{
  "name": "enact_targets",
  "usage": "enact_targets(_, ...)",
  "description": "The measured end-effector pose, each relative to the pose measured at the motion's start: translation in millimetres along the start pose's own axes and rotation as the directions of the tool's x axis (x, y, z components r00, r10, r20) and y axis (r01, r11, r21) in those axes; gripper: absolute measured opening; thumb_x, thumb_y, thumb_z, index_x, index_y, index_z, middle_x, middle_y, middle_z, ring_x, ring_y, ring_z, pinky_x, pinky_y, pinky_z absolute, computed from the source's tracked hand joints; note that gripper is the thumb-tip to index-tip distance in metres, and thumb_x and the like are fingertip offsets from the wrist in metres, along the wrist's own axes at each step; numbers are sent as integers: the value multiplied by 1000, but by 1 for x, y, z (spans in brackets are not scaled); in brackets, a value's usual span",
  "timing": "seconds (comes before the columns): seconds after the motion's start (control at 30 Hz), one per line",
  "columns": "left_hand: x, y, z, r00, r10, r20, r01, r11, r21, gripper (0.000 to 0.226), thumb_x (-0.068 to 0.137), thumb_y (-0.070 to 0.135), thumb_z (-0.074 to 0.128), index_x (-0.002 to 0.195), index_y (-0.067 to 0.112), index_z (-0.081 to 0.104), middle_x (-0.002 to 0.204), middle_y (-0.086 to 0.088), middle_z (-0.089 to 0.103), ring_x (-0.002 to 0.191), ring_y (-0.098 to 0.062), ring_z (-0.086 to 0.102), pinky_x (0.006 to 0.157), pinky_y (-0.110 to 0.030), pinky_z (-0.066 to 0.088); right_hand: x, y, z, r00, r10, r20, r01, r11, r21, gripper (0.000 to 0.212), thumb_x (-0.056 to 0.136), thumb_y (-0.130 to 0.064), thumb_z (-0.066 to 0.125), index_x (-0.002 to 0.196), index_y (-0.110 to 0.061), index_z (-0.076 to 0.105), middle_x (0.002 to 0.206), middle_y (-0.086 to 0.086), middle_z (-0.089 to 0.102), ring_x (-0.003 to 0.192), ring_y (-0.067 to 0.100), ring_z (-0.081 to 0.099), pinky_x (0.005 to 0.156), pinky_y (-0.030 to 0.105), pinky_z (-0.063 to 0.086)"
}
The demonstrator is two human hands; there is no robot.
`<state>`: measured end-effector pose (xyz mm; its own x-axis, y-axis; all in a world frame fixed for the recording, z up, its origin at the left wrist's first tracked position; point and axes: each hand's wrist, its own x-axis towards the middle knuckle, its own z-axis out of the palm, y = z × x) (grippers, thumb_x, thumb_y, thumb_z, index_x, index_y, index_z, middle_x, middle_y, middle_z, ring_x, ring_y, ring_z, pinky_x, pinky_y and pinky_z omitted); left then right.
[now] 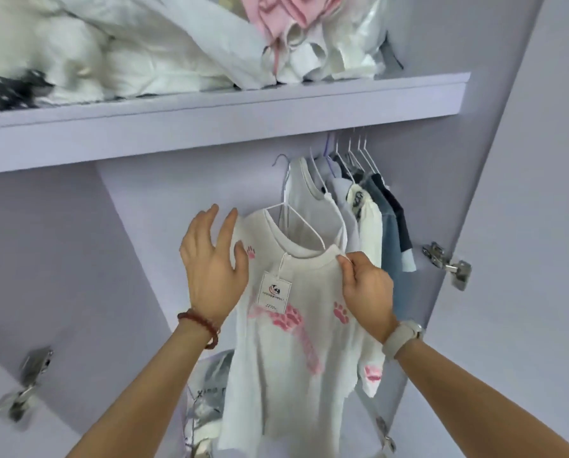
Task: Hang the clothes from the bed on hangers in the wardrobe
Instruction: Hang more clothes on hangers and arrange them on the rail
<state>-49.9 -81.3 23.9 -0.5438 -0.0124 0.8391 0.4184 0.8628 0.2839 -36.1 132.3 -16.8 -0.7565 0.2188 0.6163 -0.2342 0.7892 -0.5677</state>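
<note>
Nearest to us, our right hand (365,285) pinches the collar edge of the white T-shirt (289,352) between thumb and fingers, at the shoulder on that side. Our left hand (210,266) is open, the fingers spread and nearly straight, its fingertips on or just beside the other shoulder of the shirt; we cannot tell if it presses the cloth. So the shirt hangs between both hands, its long axis going down from them, and the right hand is the one that truly holds it.

The cloth looks thin and soft, with pink paw prints, and a paper tag (274,289) hangs on a string from the collar. Inside the neck sits a thin white hanger (304,231), a smooth slim triangle.

Beyond the hands and above them, the other clothes (365,206) hang close together on similar hangers. The rail itself is hidden under the shelf (210,127), so we judge that the hook must still go up and away from the hands.
</note>
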Motion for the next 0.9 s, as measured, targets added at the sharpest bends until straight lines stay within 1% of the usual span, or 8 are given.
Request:
enact_targets(0.1,41,23,-4,976,178,-122,-162,978,131,45,83,13,49,128,11,53,136,-20,45,129,-34,30,102,-49,27,42,-5,11,993,62,-97,-54,995,85,27,95,-23,45,91,-1,60,70,20,66,68,39,61,61,37,41)
enact_targets(0.17,62,33,-1,964,219,-148,-183,958,221,50,82,17,47,132,14,49,140,-19,41,131,-33,27,103,-49,25,67,-7,20,986,90,-138,-73,989,128,27,95,-22,45,94,1,60,72,22,65,70,40,61,59,36,39)
enact_targets(0.33,97,28,15,993,97,-60,-66,917,394,70,80,21,55,144,19,27,151,-20,19,139,-42,11,111,-57,12,129,-15,45,984,143,-107,-131,985,108,32,97,-24,37,98,3,55,83,24,66,78,39,62,58,33,32)
enact_targets(0.5,102,16,24,997,76,-19,-56,862,503,80,75,24,65,145,18,25,151,-19,19,138,-42,12,106,-62,19,150,-11,73,987,157,24,-157,988,2,33,99,-23,31,108,3,49,93,25,66,86,41,61,62,36,38)
enact_targets(0.63,102,12,28,998,61,-20,-42,855,516,84,76,26,64,146,20,19,152,-18,16,139,-42,10,105,-64,18,127,1,92,968,221,122,-229,972,56,32,98,-21,32,115,2,45,98,22,63,91,40,59,66,37,40)
enact_targets(0.73,102,13,31,998,54,-39,-29,880,474,83,76,22,63,146,20,19,153,-18,15,139,-40,5,106,-64,15,120,3,93,969,168,181,-188,977,96,29,97,-16,34,118,0,47,104,20,62,96,37,57,73,38,42)
enact_targets(0.83,88,16,38,997,35,-67,-7,927,375,77,77,18,57,146,19,22,153,-17,14,140,-39,6,108,-61,11,113,6,81,977,46,207,-78,986,148,37,93,-8,39,130,-3,42,131,14,48,121,29,44,95,38,39)
enact_targets(0.9,67,18,47,999,3,-39,9,953,304,70,79,19,52,144,17,27,152,-18,17,140,-39,9,108,-62,12,100,12,66,977,-4,213,-29,988,152,44,92,-7,41,136,-5,37,135,12,43,127,27,36,104,32,31)
